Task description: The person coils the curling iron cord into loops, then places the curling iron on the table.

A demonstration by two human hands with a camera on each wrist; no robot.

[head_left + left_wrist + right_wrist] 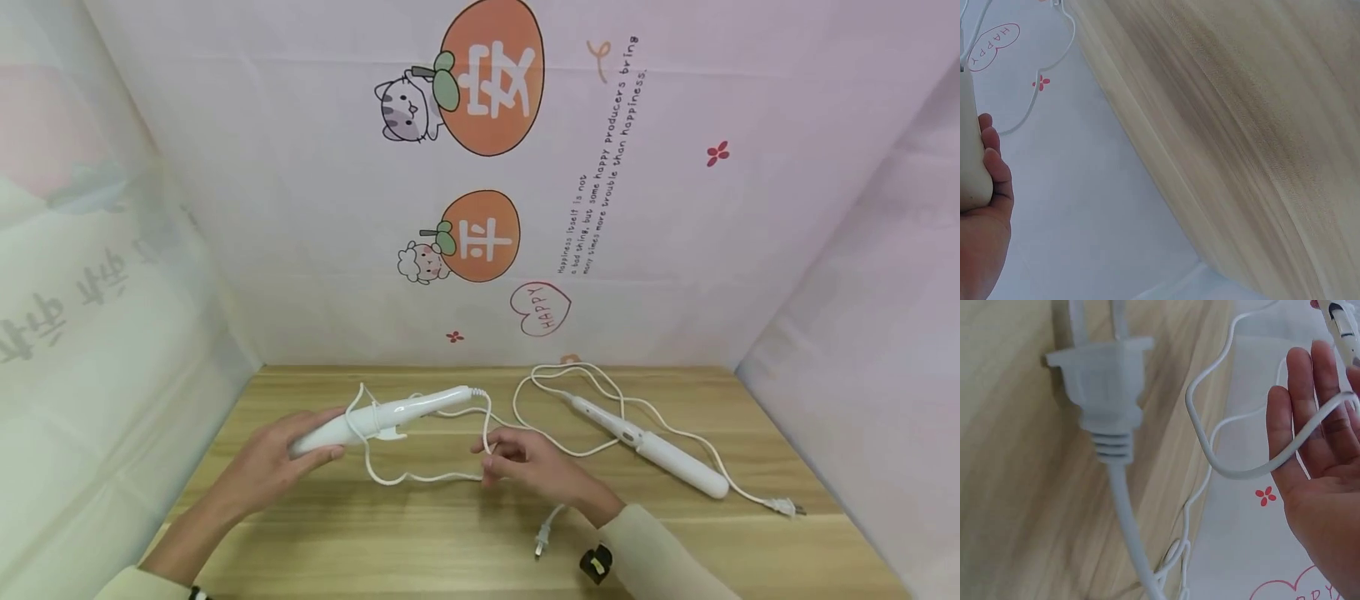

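Observation:
My left hand point(273, 458) grips the wide end of a white hair straightener point(420, 406), raised at a slant with its narrow cord end toward the right. In the left wrist view its pale body point(971, 144) lies in the curled fingers at the left edge. The straightener's white cord point(442, 477) loops round its middle. My right hand point(532, 462) pinches that cord between thumb and fingers, below the cord end. In the right wrist view, cord point(1241, 472) runs across the fingers of the right hand point(1329, 481).
A second white straightener point(648, 446) lies on the wooden table point(360, 542) at right, its cord looped behind and its plug point(783, 506) near the right side. Another plug point(542, 540) is below the right hand. Printed cloth walls point(300, 250) enclose the table.

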